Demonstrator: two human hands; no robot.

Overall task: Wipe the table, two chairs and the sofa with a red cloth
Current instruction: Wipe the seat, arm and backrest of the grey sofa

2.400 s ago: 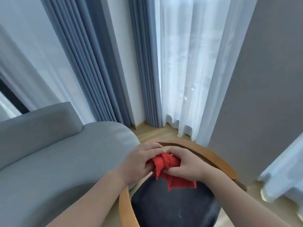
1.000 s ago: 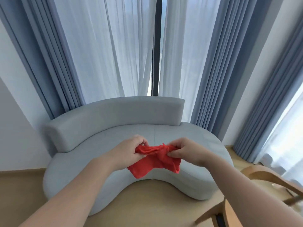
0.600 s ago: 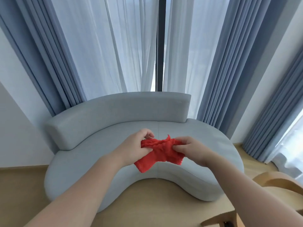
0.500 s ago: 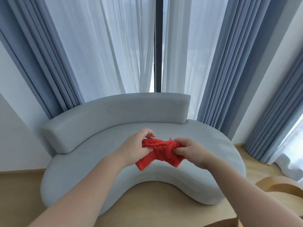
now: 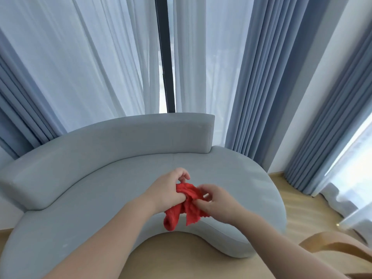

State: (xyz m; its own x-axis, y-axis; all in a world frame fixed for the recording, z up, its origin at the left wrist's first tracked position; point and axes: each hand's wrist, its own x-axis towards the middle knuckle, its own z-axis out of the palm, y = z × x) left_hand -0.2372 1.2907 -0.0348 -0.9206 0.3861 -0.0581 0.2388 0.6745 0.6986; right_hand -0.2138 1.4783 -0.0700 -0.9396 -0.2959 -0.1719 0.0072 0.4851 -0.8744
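Observation:
A crumpled red cloth [image 5: 182, 208] hangs bunched between both my hands, in the air above the seat of a curved grey sofa [image 5: 100, 188]. My left hand [image 5: 167, 189] grips its upper left part with curled fingers. My right hand [image 5: 216, 200] pinches the right side of the cloth. Two loose ends dangle below the hands. The wooden curved back of a chair [image 5: 332, 246] shows at the lower right corner. No table is in view.
Sheer white curtains [image 5: 96, 63] and blue-grey drapes [image 5: 261, 77] hang behind the sofa, with a dark window post [image 5: 164, 53] between them. Light wooden floor [image 5: 171, 256] lies in the sofa's front curve. More blue-grey drapes hang at the right.
I turned from the chair to face the sofa. Since half a second ago my hands have come closer together, bunching the spread cloth, and the sofa looks nearer.

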